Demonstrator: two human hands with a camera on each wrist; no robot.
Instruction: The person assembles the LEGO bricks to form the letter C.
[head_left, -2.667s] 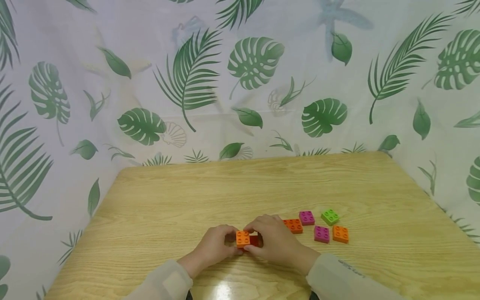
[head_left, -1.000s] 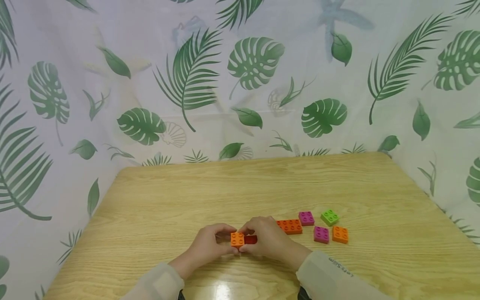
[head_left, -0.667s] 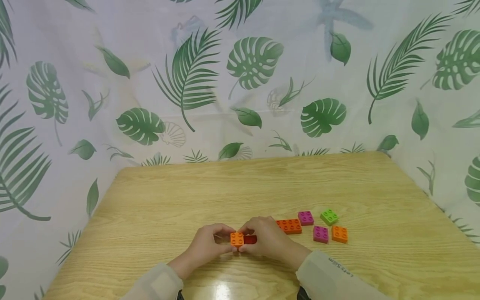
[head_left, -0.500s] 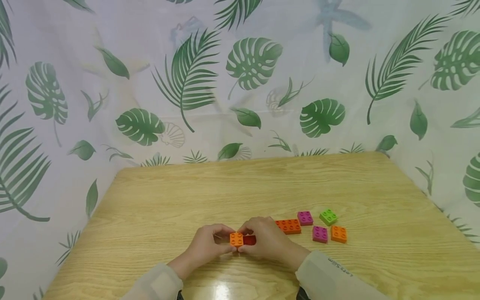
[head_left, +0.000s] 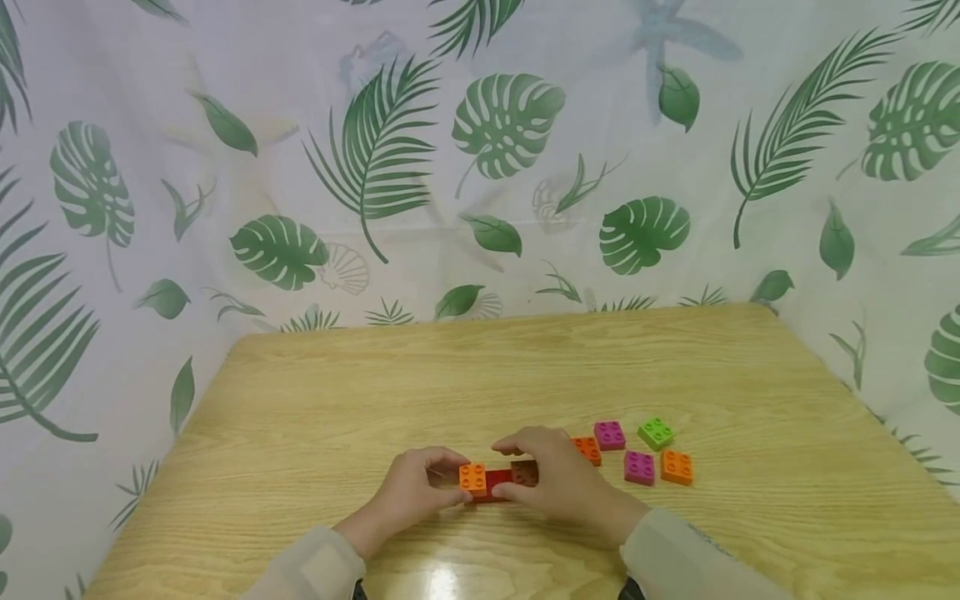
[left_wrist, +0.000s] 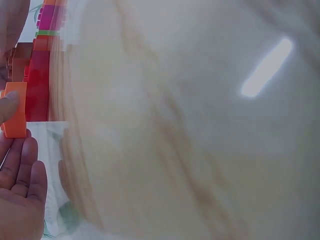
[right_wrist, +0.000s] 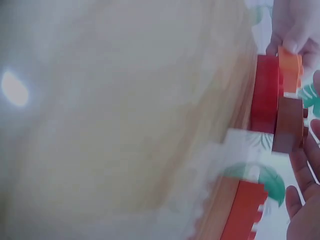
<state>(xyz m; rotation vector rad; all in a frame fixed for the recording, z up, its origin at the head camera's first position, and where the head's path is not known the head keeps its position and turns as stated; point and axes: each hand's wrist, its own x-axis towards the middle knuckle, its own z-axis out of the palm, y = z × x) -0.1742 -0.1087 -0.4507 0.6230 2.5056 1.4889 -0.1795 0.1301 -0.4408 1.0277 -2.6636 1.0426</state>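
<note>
In the middle front of the table, a long red brick [head_left: 498, 483] bears an orange brick [head_left: 472, 478] on its left end and a brown brick [head_left: 525, 472] on its right end. My left hand [head_left: 422, 487] pinches the orange brick between thumb and fingers, as the left wrist view also shows with the orange brick [left_wrist: 16, 112]. My right hand [head_left: 566, 479] is spread around the brown brick, thumb and fingers parted and not gripping it. The right wrist view shows the brown brick [right_wrist: 288, 122] overhanging the end of the red brick [right_wrist: 265, 95].
Loose bricks lie to the right on the wooden table [head_left: 450, 383]: a long red-orange brick [head_left: 587, 450] partly behind my right hand, a magenta brick [head_left: 610, 434], another magenta brick [head_left: 639, 467], a green brick [head_left: 656, 432] and an orange brick [head_left: 677, 467]. A leaf-patterned cloth [head_left: 420, 275] surrounds the table.
My right hand has moved right, away from the orange brick, and its thumb and fingers have spread. The brown brick and more of the red one now show. My left hand stays put.
</note>
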